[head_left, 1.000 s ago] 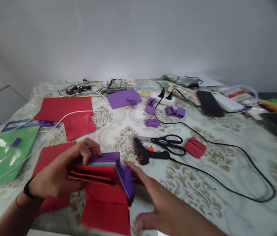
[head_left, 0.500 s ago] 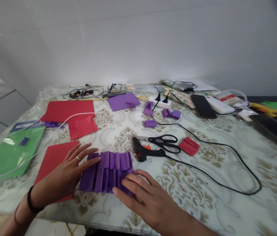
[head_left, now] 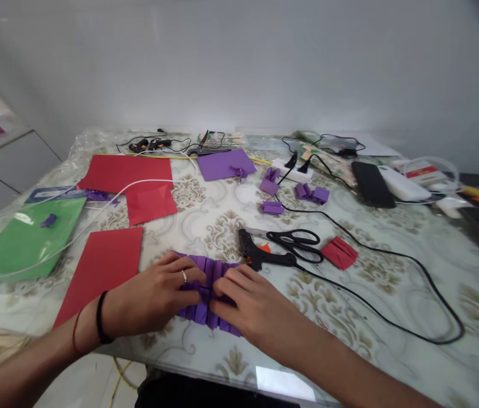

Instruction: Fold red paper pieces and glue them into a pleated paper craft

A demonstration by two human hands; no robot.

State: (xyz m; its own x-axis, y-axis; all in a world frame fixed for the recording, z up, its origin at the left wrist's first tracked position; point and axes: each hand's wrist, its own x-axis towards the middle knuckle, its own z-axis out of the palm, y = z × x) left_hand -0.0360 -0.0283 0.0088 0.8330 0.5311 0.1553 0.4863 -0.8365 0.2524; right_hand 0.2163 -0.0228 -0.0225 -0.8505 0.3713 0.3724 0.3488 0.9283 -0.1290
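Observation:
A pleated purple paper [head_left: 212, 273] lies on the table in front of me, its upright folds running away from me. Over its left half, my left hand [head_left: 165, 289] has its fingers bent down, gripping the folds near the middle. My right hand [head_left: 250, 300] covers the right half, fingertips curled on the folds close to the left hand's. Much of the paper is hidden under both hands. Just beyond my right hand rest a black glue gun [head_left: 265, 254] and black-handled scissors [head_left: 296, 242].
Red sheets [head_left: 103, 266] and a green pack [head_left: 30, 238] lie to the left. Small folded purple pieces [head_left: 272, 207], a folded red piece [head_left: 339, 252] and a white power strip [head_left: 294, 169] sit beyond. A black cord [head_left: 418, 263] loops right, near a phone [head_left: 373, 184].
Both hands have moved inward, closer together over the purple paper. My left hand went from spread fingers at its left edge to curled fingers near the middle. The view has shifted slightly.

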